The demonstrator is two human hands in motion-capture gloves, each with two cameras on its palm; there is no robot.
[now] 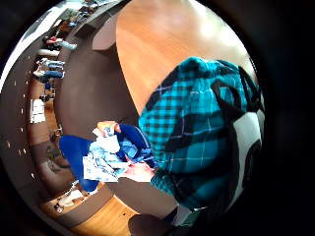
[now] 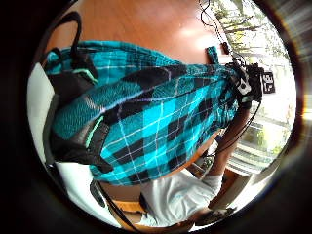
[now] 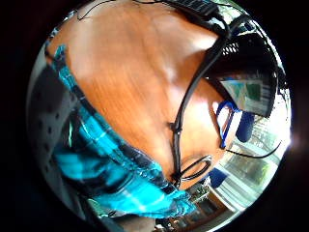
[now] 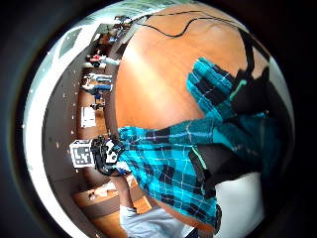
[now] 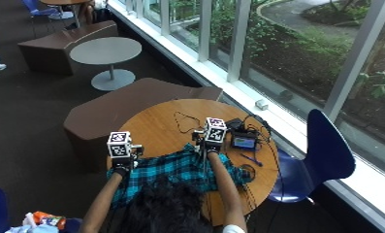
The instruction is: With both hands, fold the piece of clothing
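Note:
A teal and black plaid garment [image 5: 176,170] hangs stretched between my two hands over the near side of the round wooden table [image 5: 160,121]. My left hand [image 5: 121,166] grips its left upper edge. My right hand [image 5: 209,147] grips its right upper edge, a little farther over the table. In the left thumb side palm view the plaid cloth [image 2: 156,122] runs from my left fingers [image 2: 73,78] across to the right hand [image 2: 246,83], bunched where that hand pinches it. The right thumb side view shows the cloth [image 4: 168,163] reaching to the left hand [image 4: 106,153].
A small device with a lit screen [image 5: 246,142] and black cables [image 5: 185,121] lie on the far right of the table, with a blue pen [image 5: 251,159] beside them. A blue chair [image 5: 324,155] stands to the right. A brown bench [image 5: 127,109] curves behind the table.

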